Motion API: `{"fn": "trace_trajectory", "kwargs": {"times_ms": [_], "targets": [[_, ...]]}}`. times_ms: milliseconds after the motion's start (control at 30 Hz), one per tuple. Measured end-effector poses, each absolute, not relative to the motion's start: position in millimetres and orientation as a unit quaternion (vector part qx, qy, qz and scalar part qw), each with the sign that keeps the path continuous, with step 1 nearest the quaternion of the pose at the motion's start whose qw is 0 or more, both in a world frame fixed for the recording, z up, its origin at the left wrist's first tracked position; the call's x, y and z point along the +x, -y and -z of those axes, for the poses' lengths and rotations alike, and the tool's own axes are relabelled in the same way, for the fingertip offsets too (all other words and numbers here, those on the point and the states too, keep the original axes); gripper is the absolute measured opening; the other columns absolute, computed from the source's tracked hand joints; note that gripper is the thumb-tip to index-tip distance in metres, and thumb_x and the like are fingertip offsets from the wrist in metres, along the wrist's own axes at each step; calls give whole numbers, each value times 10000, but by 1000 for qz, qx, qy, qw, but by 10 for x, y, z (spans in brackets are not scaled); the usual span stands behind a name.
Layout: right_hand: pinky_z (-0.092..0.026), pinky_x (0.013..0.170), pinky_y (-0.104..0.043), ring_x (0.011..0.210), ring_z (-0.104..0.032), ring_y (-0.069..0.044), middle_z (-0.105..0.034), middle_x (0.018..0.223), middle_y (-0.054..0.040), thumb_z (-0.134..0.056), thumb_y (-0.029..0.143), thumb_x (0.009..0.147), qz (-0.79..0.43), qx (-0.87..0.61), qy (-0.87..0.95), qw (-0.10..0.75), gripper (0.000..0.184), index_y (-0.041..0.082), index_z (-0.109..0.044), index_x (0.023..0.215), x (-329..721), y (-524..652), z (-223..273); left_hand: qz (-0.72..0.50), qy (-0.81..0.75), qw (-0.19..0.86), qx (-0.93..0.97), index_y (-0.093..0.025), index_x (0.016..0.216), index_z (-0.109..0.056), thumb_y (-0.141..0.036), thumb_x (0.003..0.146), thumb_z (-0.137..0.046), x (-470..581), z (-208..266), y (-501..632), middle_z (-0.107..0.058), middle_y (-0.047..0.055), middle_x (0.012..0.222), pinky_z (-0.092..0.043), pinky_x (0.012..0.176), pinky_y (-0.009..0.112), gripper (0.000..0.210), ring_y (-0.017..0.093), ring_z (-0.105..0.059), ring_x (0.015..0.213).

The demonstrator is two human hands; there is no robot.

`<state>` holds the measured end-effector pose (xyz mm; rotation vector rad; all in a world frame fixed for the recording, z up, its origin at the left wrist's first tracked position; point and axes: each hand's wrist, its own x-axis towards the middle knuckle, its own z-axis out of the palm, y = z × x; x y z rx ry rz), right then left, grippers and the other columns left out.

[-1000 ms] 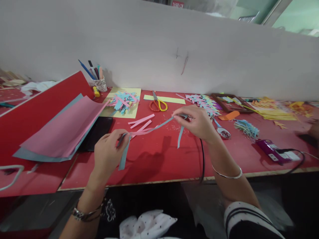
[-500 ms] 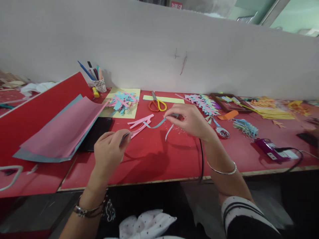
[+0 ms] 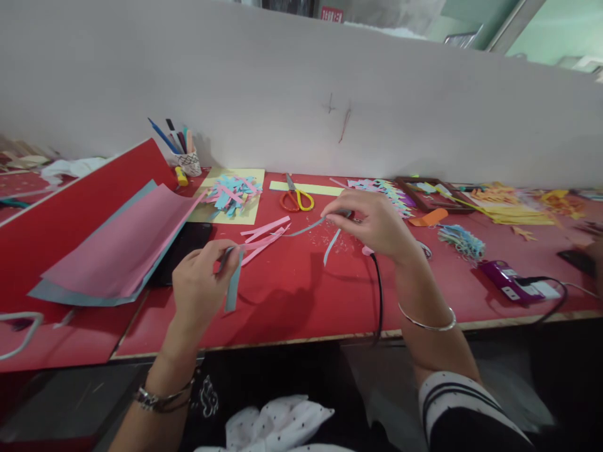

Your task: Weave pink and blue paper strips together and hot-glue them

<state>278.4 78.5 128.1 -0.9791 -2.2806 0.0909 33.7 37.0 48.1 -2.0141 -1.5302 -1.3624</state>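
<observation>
Left hand pinching wide blue-grey strip, tail hanging just below fingertips. Right hand pinching thin blue-grey strip, one end dropping under fingers, other trailing left toward pink strips between hands; whether joined, can't tell. Drawing strips out looks in hand; next move seems to call for light, steady pinch. Scissors beyond fingers, untouched.

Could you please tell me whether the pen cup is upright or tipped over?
Upright: the pen cup stands on the red table, its rim uppermost, with pens sticking out above it.
</observation>
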Motion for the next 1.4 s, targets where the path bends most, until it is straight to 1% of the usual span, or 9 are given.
{"fn": "trace_trajectory", "kwargs": {"times_ms": [133,267,367,567,800,1200,1333,1400], "targets": [[-374,626,-253,628,-506,-104,-604,680,7,-507,222,798,-37,-378,866,326,134,214,-628,741,2804,-764,-1322,470,531,120,-695,-206,669,-577,-337,817,-450,341,-483,-363,-616,-17,543,-383,486,224,235,106,-535,468],[-372,622,-255,627,-506,-107,-600,673,7,-508,215,795,-41,-379,864,329,133,213,-628,739,2819,-747,-1346,469,511,148,-705,-195,681,-574,-318,826,-455,344,-472,-371,-610,-21,528,-375,478,223,225,103,-525,451],[-372,626,-257,627,-505,-107,-603,679,6,-508,202,792,-37,-384,857,342,132,208,-626,733,2826,-736,-1353,467,504,161,-709,-185,687,-571,-313,833,-451,337,-462,-378,-613,-20,531,-368,469,217,228,101,-528,455],[-378,666,-268,661,-510,-111,-606,696,5,-500,194,795,-18,-382,848,367,127,196,-619,751,2844,-730,-1354,466,496,153,-716,-187,705,-573,-312,823,-475,331,-446,-380,-624,-24,540,-379,485,213,198,105,-557,474],[-379,681,-270,680,-518,-113,-611,719,-2,-490,197,799,-21,-389,851,353,136,191,-619,758,2860,-741,-1336,460,493,174,-717,-202,696,-554,-319,838,-454,346,-447,-377,-612,-42,525,-393,492,211,210,99,-562,467],[-369,646,-251,669,-521,-112,-621,715,-11,-495,201,801,-6,-393,865,313,140,180,-624,753,2862,-747,-1349,467,484,160,-723,-216,707,-551,-282,826,-474,367,-445,-372,-614,-48,537,-388,496,218,156,101,-554,470],[-358,610,-235,648,-503,-104,-608,706,-13,-476,207,816,-26,-380,877,292,159,175,-620,758,2775,-748,-1286,469,486,150,-722,-217,701,-553,-287,824,-472,397,-452,-368,-618,-45,539,-386,496,219,163,103,-554,475],[-356,618,-229,657,-500,-101,-604,717,-18,-469,200,822,-45,-364,887,282,166,165,-618,759,2690,-752,-1239,470,478,152,-727,-210,708,-555,-283,825,-472,424,-451,-370,-627,-36,552,-389,506,218,161,104,-557,484]]}}
